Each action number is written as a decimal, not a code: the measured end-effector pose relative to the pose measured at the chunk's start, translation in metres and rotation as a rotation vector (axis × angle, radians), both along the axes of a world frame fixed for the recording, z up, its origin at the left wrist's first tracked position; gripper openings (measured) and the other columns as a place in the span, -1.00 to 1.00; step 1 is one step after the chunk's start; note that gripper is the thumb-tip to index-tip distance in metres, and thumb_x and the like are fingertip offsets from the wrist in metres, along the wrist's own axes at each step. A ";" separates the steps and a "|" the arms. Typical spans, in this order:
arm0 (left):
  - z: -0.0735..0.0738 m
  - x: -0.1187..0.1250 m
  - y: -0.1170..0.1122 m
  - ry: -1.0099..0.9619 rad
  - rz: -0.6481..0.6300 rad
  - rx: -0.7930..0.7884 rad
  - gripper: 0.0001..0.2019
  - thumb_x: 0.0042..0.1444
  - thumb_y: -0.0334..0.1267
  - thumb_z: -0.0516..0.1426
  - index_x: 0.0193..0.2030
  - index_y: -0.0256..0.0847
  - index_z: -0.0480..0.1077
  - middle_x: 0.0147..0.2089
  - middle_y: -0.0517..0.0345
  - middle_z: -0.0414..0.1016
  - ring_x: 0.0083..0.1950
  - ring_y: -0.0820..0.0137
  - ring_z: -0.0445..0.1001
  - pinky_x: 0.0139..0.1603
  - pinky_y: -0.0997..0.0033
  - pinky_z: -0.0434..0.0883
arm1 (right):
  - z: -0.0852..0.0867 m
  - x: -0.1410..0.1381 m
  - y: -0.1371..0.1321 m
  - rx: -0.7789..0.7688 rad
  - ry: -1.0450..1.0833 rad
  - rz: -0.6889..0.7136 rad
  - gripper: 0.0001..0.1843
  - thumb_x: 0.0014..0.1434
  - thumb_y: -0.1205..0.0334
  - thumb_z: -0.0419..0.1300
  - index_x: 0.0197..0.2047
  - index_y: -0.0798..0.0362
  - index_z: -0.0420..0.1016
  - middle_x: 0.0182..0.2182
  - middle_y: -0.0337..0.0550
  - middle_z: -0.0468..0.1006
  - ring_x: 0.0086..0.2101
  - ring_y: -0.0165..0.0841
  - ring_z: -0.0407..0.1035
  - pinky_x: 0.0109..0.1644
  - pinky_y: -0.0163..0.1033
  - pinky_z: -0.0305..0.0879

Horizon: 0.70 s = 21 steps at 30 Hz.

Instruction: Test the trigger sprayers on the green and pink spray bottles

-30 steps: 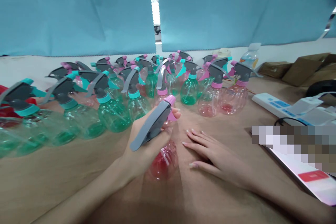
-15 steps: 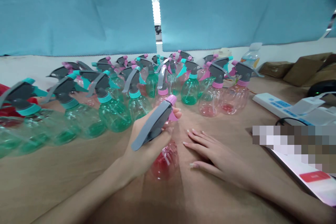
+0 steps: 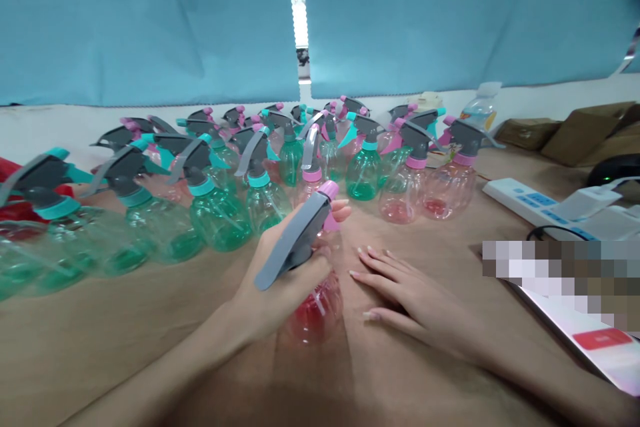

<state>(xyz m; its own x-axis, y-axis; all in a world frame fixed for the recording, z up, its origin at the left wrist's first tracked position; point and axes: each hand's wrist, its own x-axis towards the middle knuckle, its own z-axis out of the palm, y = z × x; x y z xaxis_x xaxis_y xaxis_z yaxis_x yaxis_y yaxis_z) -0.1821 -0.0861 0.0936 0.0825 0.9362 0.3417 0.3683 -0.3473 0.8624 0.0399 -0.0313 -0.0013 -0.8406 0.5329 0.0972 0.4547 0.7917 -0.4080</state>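
Observation:
A clear pink spray bottle (image 3: 316,312) with a grey trigger head and pink nozzle stands upright on the table in front of me. My left hand (image 3: 283,250) is wrapped round its neck, just under the spray head; part of the collar is hidden by the fingers. Red-tinted liquid shows in the lower part of the bottle. To its right, my right hand (image 3: 410,290) lies flat on the tabletop with fingers spread, holding nothing and apart from the bottle.
Green spray bottles (image 3: 220,223) line the left, with several pink and green ones behind. Two pink bottles (image 3: 403,197) stand right of centre. On the right are a white power strip (image 3: 520,197) with plugs, a phone-like device (image 3: 600,347), brown cardboard boxes (image 3: 570,133) and a water bottle (image 3: 480,107).
Almost nothing differs. The fingertips of my left hand near the nozzle have shifted slightly, and the view has moved a touch. My right hand has stayed in place.

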 end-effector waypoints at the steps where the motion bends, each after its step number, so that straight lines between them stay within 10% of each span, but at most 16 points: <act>1: 0.000 0.000 0.000 -0.003 0.002 0.000 -0.51 -0.08 -0.50 0.06 0.04 -0.13 0.42 -0.09 0.14 0.54 -0.26 0.36 0.44 -0.20 0.30 0.44 | 0.000 0.000 0.000 -0.001 0.004 -0.001 -0.35 0.34 -0.17 0.00 0.37 -0.04 0.16 0.37 -0.04 0.08 0.35 -0.09 -0.15 0.38 0.18 -0.15; 7: 0.002 0.001 -0.002 -0.016 0.040 0.011 -0.50 -0.08 -0.50 0.07 0.05 -0.09 0.37 -0.12 0.20 0.52 -0.55 0.53 0.24 -0.50 0.41 0.29 | 0.000 0.000 0.000 0.014 -0.015 0.000 -0.35 0.34 -0.18 -0.03 0.37 -0.03 0.16 0.38 -0.04 0.05 0.35 -0.10 -0.15 0.37 0.18 -0.14; 21: 0.011 0.003 -0.002 0.012 0.050 0.094 -0.81 -0.12 -0.47 0.04 -0.35 -0.12 0.26 -0.36 0.26 0.37 -0.34 0.38 0.40 -0.29 0.38 0.36 | 0.000 0.000 0.001 0.026 -0.026 0.016 -0.33 0.35 -0.19 -0.05 0.37 0.02 0.15 0.38 0.00 0.05 0.35 -0.11 -0.16 0.37 0.17 -0.14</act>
